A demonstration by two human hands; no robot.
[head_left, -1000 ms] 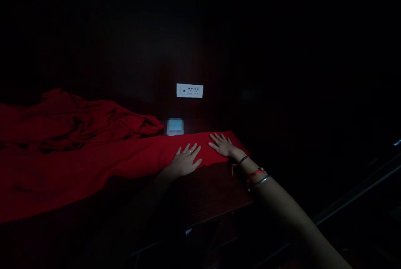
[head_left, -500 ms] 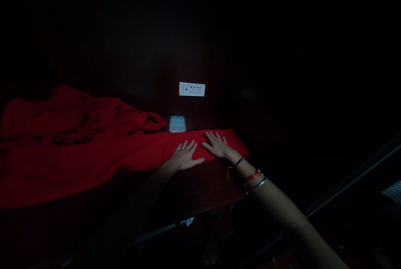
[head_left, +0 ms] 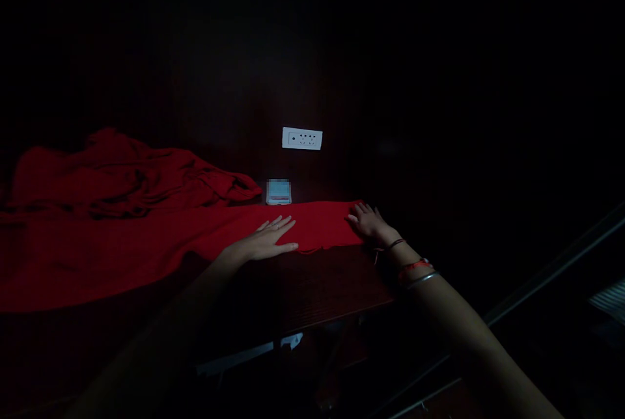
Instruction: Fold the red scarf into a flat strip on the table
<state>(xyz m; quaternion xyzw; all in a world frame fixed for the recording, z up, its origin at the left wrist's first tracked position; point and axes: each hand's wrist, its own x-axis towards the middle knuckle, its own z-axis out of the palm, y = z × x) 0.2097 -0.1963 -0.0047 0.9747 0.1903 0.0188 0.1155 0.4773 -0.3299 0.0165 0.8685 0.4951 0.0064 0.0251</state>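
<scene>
A long red cloth (head_left: 319, 224) lies along a dark wooden tabletop (head_left: 322, 282), its right part smooth and flat. On the cloth rests my left hand (head_left: 268, 239), palm down with fingers spread and a ring on one finger. At the cloth's right end, my right hand (head_left: 370, 220) lies flat with its fingers apart; bracelets circle that wrist. Farther left, more red fabric (head_left: 131, 172) sits bunched in loose folds behind the flat strip. Neither hand grips anything.
Just behind the cloth stands a small device with a lit, blurred screen (head_left: 278, 192). Above it a white socket panel (head_left: 302, 138) is fixed to the dark back wall. The table's front edge runs below my hands. Most of the surroundings are too dark to make out.
My hands have moved apart across the cloth: the left one slid leftward, the right one rightward to the cloth's end. The strip between them now shows more fully.
</scene>
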